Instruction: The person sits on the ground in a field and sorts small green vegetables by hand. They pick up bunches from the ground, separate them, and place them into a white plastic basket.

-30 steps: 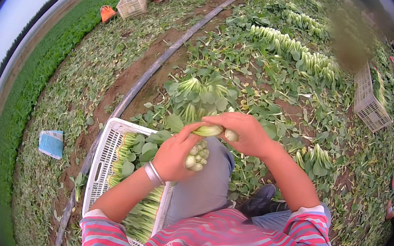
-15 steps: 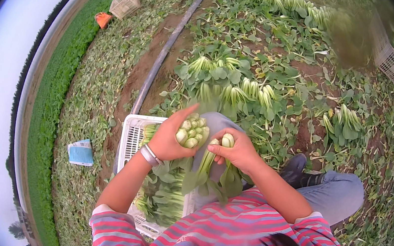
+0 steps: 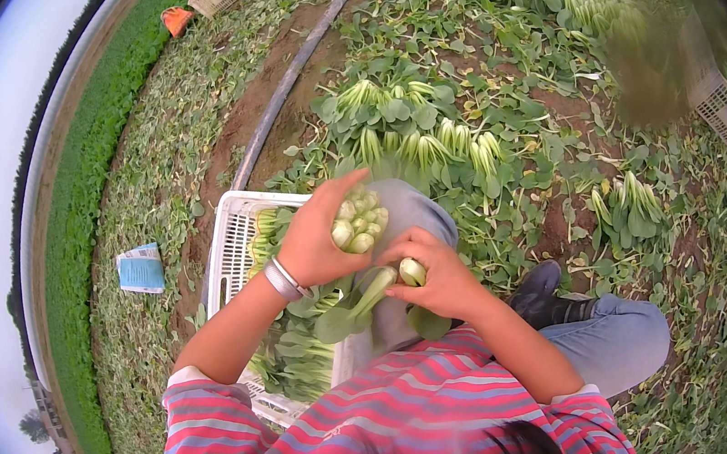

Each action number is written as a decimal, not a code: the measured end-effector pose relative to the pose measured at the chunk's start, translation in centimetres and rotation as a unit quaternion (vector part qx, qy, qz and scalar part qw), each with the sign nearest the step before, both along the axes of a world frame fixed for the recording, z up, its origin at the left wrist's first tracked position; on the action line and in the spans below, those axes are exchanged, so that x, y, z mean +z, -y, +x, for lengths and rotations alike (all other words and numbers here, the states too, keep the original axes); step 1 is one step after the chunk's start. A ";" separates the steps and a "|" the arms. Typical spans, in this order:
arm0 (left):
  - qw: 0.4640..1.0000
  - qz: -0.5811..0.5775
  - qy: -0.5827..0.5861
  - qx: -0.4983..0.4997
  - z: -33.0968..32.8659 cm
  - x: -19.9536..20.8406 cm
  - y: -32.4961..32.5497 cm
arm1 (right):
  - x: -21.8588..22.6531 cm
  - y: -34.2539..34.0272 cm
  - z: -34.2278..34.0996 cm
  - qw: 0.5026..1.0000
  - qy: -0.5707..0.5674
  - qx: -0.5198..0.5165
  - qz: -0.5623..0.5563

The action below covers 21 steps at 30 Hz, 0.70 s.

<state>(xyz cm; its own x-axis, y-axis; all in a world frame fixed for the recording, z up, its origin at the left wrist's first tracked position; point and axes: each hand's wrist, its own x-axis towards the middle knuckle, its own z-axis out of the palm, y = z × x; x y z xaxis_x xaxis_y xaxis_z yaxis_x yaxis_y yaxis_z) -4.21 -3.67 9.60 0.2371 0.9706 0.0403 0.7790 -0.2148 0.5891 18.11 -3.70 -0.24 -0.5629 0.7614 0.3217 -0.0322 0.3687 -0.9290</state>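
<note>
My left hand (image 3: 310, 241) is wrapped round a bunch of bok choy (image 3: 359, 222), its pale cut ends turned up in a tight cluster. Just below and to the right, my right hand (image 3: 446, 279) grips two single bok choy (image 3: 412, 271). One pale stalk of these slants down to the left, its leaf beneath my left wrist. A white plastic crate (image 3: 223, 262) stands under my left forearm, packed with more bok choy along its side and bottom. My forearm and the bunch hide part of its inside.
Cut bok choy (image 3: 431, 146) lies in heaps ahead of my knee, with a small pile (image 3: 632, 208) to the right. A dark hose (image 3: 304, 56) runs away from the crate. More crates (image 3: 725, 110) stand at the right and far left. A blue-and-white packet (image 3: 140, 269) lies left.
My right hand has risen slightly toward the bunch, and its bok choy have tilted and spread apart. My left hand keeps its hold on the bunch. The whole view has shifted slightly.
</note>
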 end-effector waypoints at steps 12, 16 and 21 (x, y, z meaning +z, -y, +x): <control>0.983 -0.109 -0.095 -0.110 -0.7 3.0 -3.5 | 2.5 -2.2 -1.2 0.979 0.033 -0.107 -0.169; 0.961 -0.197 -0.112 -0.160 -0.2 4.9 -6.3 | 3.2 -1.6 -2.9 0.972 -0.042 -0.162 -0.162; 0.998 -0.048 -0.048 -0.015 1.5 0.9 -0.6 | -1.1 0.0 -2.2 0.937 -0.161 -0.154 -0.269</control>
<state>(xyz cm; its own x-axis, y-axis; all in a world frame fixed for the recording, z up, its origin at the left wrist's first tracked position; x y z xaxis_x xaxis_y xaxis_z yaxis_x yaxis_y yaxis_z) -2.68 -3.11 10.51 0.2636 0.9616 -0.0761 0.8266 -0.1845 0.5316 15.92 -3.65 -1.37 -0.2297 0.9724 -0.0402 -0.3114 -0.1125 -0.9436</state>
